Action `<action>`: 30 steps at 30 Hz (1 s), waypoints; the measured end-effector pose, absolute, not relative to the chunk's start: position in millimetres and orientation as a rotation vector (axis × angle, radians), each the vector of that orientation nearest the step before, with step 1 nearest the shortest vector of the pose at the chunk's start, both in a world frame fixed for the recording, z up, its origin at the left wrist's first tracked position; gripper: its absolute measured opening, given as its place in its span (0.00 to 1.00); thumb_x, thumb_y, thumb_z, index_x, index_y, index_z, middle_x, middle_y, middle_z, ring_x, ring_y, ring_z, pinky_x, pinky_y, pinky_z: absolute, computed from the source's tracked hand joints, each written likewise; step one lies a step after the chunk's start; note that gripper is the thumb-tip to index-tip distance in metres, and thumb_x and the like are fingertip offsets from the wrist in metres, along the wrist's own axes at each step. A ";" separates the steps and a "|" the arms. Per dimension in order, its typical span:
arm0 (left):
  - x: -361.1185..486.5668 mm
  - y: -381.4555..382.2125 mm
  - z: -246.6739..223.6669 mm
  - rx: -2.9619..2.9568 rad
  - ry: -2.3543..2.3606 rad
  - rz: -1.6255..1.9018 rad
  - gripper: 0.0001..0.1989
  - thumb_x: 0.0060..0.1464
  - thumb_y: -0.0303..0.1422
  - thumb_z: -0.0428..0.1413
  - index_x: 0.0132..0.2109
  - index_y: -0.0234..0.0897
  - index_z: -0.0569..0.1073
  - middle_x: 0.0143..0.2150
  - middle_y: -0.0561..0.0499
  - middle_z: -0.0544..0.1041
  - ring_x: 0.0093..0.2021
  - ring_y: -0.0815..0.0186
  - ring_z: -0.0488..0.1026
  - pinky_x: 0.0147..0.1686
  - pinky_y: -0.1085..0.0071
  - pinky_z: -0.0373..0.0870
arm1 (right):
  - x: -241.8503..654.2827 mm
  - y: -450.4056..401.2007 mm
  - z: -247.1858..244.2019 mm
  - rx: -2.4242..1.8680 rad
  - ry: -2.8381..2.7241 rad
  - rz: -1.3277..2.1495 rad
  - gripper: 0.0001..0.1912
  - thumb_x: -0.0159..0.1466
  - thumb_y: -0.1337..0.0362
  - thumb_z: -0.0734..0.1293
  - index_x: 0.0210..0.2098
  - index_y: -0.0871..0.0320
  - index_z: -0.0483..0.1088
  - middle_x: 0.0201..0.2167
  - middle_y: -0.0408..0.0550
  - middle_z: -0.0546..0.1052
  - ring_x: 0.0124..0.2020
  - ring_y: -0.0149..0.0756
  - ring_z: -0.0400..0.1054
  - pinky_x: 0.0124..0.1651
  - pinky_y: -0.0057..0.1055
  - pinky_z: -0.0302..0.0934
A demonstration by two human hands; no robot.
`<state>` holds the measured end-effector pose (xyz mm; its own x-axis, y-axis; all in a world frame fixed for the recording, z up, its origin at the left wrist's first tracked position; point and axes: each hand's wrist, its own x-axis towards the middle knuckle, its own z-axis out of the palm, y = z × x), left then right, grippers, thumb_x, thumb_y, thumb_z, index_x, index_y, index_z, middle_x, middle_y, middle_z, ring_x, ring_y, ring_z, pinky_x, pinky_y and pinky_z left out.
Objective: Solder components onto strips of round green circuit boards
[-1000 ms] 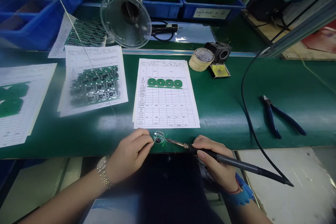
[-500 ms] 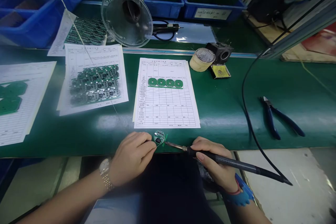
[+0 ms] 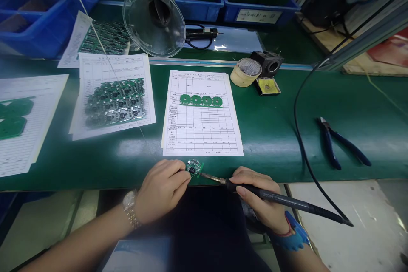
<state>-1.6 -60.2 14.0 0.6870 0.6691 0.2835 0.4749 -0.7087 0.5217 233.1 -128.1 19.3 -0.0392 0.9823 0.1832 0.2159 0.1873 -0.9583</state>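
Note:
Near the table's front edge lies a small round circuit board with a dark chip and a green strip at its right side. My left hand is closed at the board's left edge, pinching a thin wire that reaches the board. My right hand is wrapped round a black soldering iron. The iron's metal tip meets the right side of the board, by the wire's end. Just behind, a printed sheet bears a row of green round boards.
Further left, papers carry bagged circuit boards. An extraction funnel hangs at the back, before blue bins. A round tin and a yellow sponge sit behind. Pliers and the iron's cable are at right.
The soldering iron has turned slightly in my right hand, so its printed lettering shows more. My left wrist has shifted a little to the right. The board stays in place.

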 end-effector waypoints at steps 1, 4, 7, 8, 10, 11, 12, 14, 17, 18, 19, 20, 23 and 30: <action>-0.7 -59.7 14.2 2.494 0.892 0.652 0.09 0.56 0.25 0.48 0.32 0.36 0.71 0.31 0.50 0.70 0.30 0.69 0.66 0.30 0.70 0.63 | 233.2 -128.2 18.9 -1.215 -1.459 0.977 0.09 0.57 0.72 0.64 0.35 0.56 0.73 0.24 0.47 0.72 0.28 0.36 0.66 0.30 0.34 0.62; 1.7 -58.4 14.1 2.510 0.892 0.659 0.10 0.56 0.24 0.47 0.31 0.35 0.71 0.30 0.50 0.71 0.31 0.68 0.67 0.30 0.70 0.63 | 233.4 -128.3 18.1 -1.215 -1.452 0.983 0.09 0.57 0.71 0.64 0.36 0.55 0.74 0.24 0.46 0.72 0.28 0.37 0.66 0.30 0.34 0.62; 2.9 -57.4 12.5 2.522 0.877 0.645 0.09 0.56 0.24 0.47 0.31 0.35 0.71 0.31 0.50 0.71 0.30 0.68 0.67 0.30 0.69 0.63 | 233.6 -128.4 17.7 -1.210 -1.454 0.980 0.10 0.57 0.71 0.64 0.36 0.55 0.74 0.24 0.46 0.72 0.28 0.37 0.66 0.30 0.34 0.62; 2.9 -57.2 12.0 2.522 0.871 0.639 0.09 0.56 0.24 0.47 0.32 0.35 0.71 0.31 0.50 0.71 0.30 0.68 0.66 0.30 0.69 0.63 | 233.8 -128.4 17.6 -1.208 -1.453 0.981 0.10 0.57 0.71 0.64 0.36 0.55 0.74 0.24 0.47 0.72 0.28 0.37 0.66 0.30 0.34 0.62; 2.1 -56.8 11.6 2.508 0.867 0.645 0.08 0.56 0.24 0.48 0.33 0.36 0.71 0.31 0.50 0.71 0.31 0.68 0.66 0.30 0.69 0.64 | 234.3 -128.9 16.9 -1.202 -1.446 0.988 0.10 0.57 0.72 0.64 0.36 0.55 0.74 0.24 0.46 0.72 0.28 0.37 0.66 0.30 0.34 0.61; 1.3 -56.5 11.9 2.494 0.869 0.654 0.08 0.56 0.24 0.48 0.33 0.36 0.71 0.30 0.50 0.71 0.31 0.68 0.66 0.31 0.69 0.64 | 234.7 -129.2 16.3 -1.197 -1.436 0.995 0.10 0.57 0.72 0.64 0.36 0.55 0.74 0.24 0.46 0.72 0.28 0.36 0.65 0.30 0.34 0.61; 0.1 -56.1 12.6 2.477 0.873 0.668 0.08 0.56 0.24 0.48 0.33 0.36 0.71 0.30 0.51 0.70 0.31 0.69 0.66 0.31 0.69 0.64 | 235.1 -129.7 15.5 -1.191 -1.419 1.001 0.10 0.57 0.72 0.64 0.36 0.55 0.74 0.24 0.46 0.72 0.28 0.36 0.65 0.30 0.34 0.61; -3.6 -54.9 14.6 2.450 0.890 0.697 0.06 0.55 0.25 0.49 0.34 0.36 0.71 0.30 0.51 0.70 0.30 0.69 0.66 0.30 0.70 0.64 | 235.7 -130.7 13.6 -1.180 -1.361 1.006 0.10 0.58 0.71 0.64 0.36 0.54 0.74 0.24 0.46 0.72 0.28 0.36 0.65 0.29 0.34 0.60; -12.0 -52.5 17.6 2.439 0.935 0.724 0.05 0.54 0.25 0.51 0.34 0.36 0.71 0.30 0.51 0.71 0.30 0.68 0.67 0.30 0.70 0.64 | 236.1 -132.3 11.1 -1.179 -1.268 1.012 0.08 0.58 0.70 0.64 0.35 0.55 0.74 0.24 0.46 0.71 0.27 0.36 0.64 0.28 0.33 0.58; -15.3 -51.8 18.1 2.438 0.954 0.731 0.05 0.54 0.25 0.51 0.34 0.36 0.71 0.30 0.51 0.71 0.30 0.68 0.67 0.30 0.70 0.64 | 236.1 -132.7 10.5 -1.182 -1.244 1.017 0.07 0.58 0.69 0.64 0.35 0.55 0.74 0.24 0.47 0.71 0.27 0.36 0.63 0.28 0.33 0.58; -18.6 -51.3 18.2 2.437 0.973 0.734 0.05 0.54 0.25 0.51 0.35 0.36 0.71 0.30 0.50 0.71 0.30 0.68 0.67 0.31 0.70 0.64 | 236.1 -133.2 10.0 -1.184 -1.221 1.021 0.07 0.58 0.68 0.64 0.34 0.55 0.74 0.24 0.47 0.71 0.27 0.36 0.63 0.28 0.33 0.58; -21.8 -50.9 17.9 2.434 0.993 0.738 0.05 0.54 0.25 0.51 0.35 0.36 0.71 0.30 0.50 0.72 0.31 0.68 0.68 0.31 0.69 0.65 | 236.2 -133.6 9.5 -1.187 -1.200 1.023 0.07 0.58 0.68 0.64 0.34 0.55 0.74 0.24 0.47 0.70 0.27 0.36 0.63 0.28 0.33 0.58; -28.3 -50.6 15.8 2.433 1.036 0.748 0.08 0.55 0.25 0.49 0.41 0.36 0.70 0.31 0.51 0.73 0.30 0.68 0.69 0.31 0.71 0.66 | 237.3 -135.0 7.3 -1.197 -1.149 0.999 0.06 0.59 0.66 0.65 0.34 0.56 0.73 0.25 0.47 0.70 0.28 0.36 0.63 0.29 0.34 0.59; -14.0 -42.0 28.7 2.499 0.949 0.353 0.13 0.56 0.31 0.50 0.48 0.36 0.67 0.38 0.47 0.70 0.35 0.64 0.67 0.31 0.68 0.67 | 244.2 -131.3 1.2 -1.326 -1.079 0.699 0.08 0.58 0.65 0.65 0.38 0.56 0.72 0.34 0.49 0.72 0.28 0.35 0.67 0.27 0.32 0.64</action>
<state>-14.0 -42.0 28.7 0.7318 0.6770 0.0791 0.5642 -0.6668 0.4869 244.2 -131.3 1.2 0.3837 0.8978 0.2161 0.1697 0.1615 -0.9722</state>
